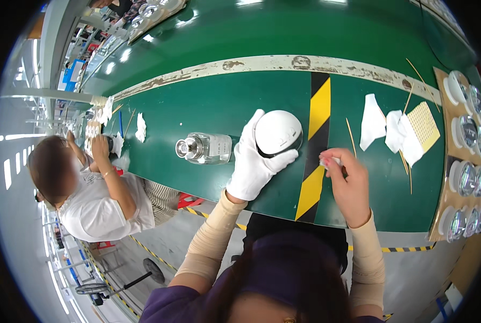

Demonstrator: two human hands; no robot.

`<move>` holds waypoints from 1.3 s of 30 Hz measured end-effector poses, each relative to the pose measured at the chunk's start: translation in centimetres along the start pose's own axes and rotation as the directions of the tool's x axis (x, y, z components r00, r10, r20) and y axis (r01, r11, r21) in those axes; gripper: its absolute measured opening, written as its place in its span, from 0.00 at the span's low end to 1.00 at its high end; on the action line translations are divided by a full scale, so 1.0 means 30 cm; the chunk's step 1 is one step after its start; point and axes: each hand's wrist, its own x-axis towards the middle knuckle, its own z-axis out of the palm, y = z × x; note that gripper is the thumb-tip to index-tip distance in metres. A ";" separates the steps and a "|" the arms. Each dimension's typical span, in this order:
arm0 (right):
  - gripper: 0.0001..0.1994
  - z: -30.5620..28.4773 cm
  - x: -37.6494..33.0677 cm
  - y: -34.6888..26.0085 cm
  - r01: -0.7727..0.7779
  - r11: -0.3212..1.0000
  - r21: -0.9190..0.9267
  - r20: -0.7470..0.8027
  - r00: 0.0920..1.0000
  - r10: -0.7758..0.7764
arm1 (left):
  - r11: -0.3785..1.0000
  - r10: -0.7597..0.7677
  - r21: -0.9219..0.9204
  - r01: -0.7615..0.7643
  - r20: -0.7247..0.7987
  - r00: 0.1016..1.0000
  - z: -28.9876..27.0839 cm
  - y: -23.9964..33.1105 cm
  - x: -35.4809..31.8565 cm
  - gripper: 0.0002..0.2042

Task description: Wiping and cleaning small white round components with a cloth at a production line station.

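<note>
My left hand [251,167], in a white glove, is wrapped around a round white dome-shaped housing [278,131] with a dark lower rim. It holds the housing over the green table, beside a yellow-and-black striped tape. Bare fingers of my right hand [349,183] are pinched together around a small white wad [331,161], apart from the housing and to its right. What the wad is made of is too small to tell. Left of my gloved hand is a clear bottle [211,148] with a metallic top and a white label.
White cloths [373,123] and a yellow dotted pad [423,126] lie at the right among thin wooden sticks [351,137]. A board [438,156] along the right edge carries several white-and-clear domes [466,133]. At the left sits a co-worker [106,199], hands at the same table.
</note>
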 end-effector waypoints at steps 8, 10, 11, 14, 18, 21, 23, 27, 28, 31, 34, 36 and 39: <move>0.22 0.039 0.047 -0.015 0.004 0.970 -0.242 0.044 0.999 0.006 | 0.745 0.298 0.645 -0.169 -0.096 0.950 -0.004 -0.035 -0.027 0.55; 0.39 0.065 0.069 -0.044 0.107 0.904 -0.414 0.119 0.991 -0.063 | 0.739 0.309 0.652 -0.168 -0.107 0.945 -0.001 -0.039 -0.022 0.54; 0.47 0.077 0.089 -0.049 0.052 0.888 -0.456 0.176 0.984 0.033 | 0.767 0.292 0.616 -0.176 -0.091 0.952 0.002 -0.051 -0.014 0.56; 0.49 0.131 0.139 -0.011 0.329 0.792 -0.514 0.182 0.944 -0.273 | 0.805 0.307 0.554 -0.211 -0.085 0.948 0.004 -0.046 0.002 0.56; 0.52 0.133 0.157 0.004 0.326 0.784 -0.528 0.258 0.941 -0.218 | 0.742 0.421 0.596 -0.308 -0.056 0.905 -0.009 -0.058 0.011 0.52; 0.49 0.153 0.154 0.018 0.330 0.874 -0.357 0.203 0.941 -0.272 | 0.832 0.333 0.493 -0.256 -0.073 0.940 -0.006 -0.054 0.002 0.51; 0.47 0.168 0.135 0.007 0.313 0.887 -0.339 0.179 0.947 -0.265 | 0.827 0.349 0.498 -0.261 -0.091 0.933 -0.002 -0.059 -0.011 0.51; 0.43 0.165 0.143 -0.012 0.125 0.969 -0.213 0.199 0.977 -0.082 | 0.834 0.303 0.504 -0.224 -0.080 0.950 -0.020 -0.048 -0.054 0.50; 0.43 0.156 0.149 -0.005 0.129 0.965 -0.228 0.215 0.973 -0.080 | 0.844 0.297 0.492 -0.213 -0.099 0.950 -0.026 -0.048 -0.076 0.50; 0.42 0.122 0.182 0.014 0.049 0.999 -0.003 0.295 0.955 -0.046 | 0.774 0.369 0.589 -0.232 -0.121 0.922 -0.039 -0.070 -0.138 0.47; 0.41 0.102 0.213 0.008 -0.032 0.998 0.051 0.386 0.923 0.010 | 0.800 0.348 0.554 -0.230 -0.116 0.930 -0.033 -0.055 -0.176 0.44; 0.41 0.098 0.225 -0.009 -0.058 0.998 0.005 0.406 0.913 0.051 | 0.795 0.365 0.563 -0.228 -0.143 0.920 -0.030 -0.062 -0.197 0.42; 0.38 0.090 0.236 -0.005 -0.097 0.995 0.006 0.407 0.909 0.086 | 0.814 0.321 0.543 -0.206 -0.125 0.939 -0.041 -0.046 -0.244 0.38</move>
